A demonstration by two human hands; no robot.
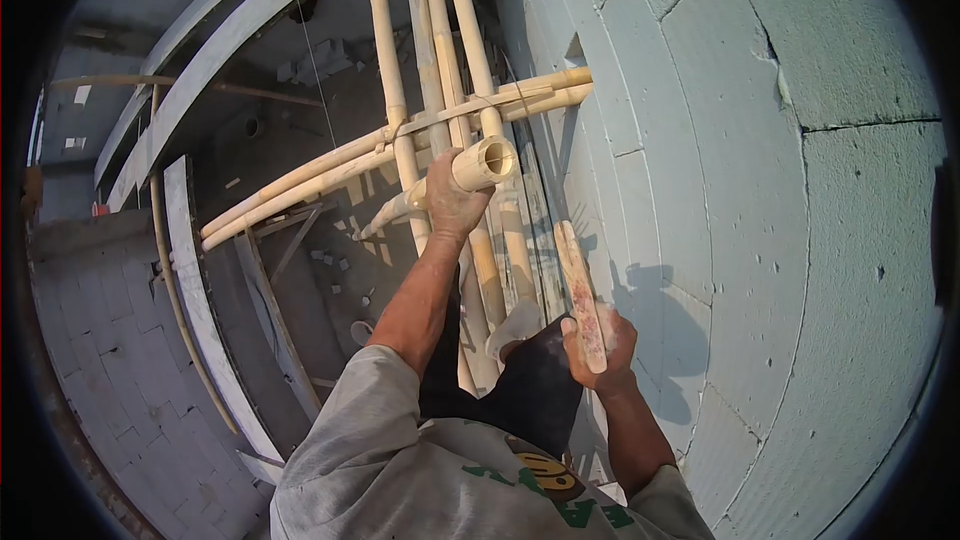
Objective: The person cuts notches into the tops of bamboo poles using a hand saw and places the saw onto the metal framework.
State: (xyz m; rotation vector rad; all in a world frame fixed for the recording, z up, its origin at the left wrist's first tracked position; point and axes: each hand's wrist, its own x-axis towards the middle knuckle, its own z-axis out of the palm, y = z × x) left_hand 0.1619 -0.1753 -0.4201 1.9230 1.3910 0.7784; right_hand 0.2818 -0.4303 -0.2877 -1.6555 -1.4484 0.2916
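My left hand is wrapped round a thick bamboo pole, near its open hollow end, which points up toward the camera. The pole slants down to the left over the bamboo scaffold. In my right hand is a long, narrow wooden piece with reddish stains and rounded ends, held by its lower end close to the block wall. My fingers close around both things.
Several lengthwise bamboo poles lie under my feet, with crosswise poles reaching the block wall at right. At left are a long pale beam and a drop to a floor with rubble.
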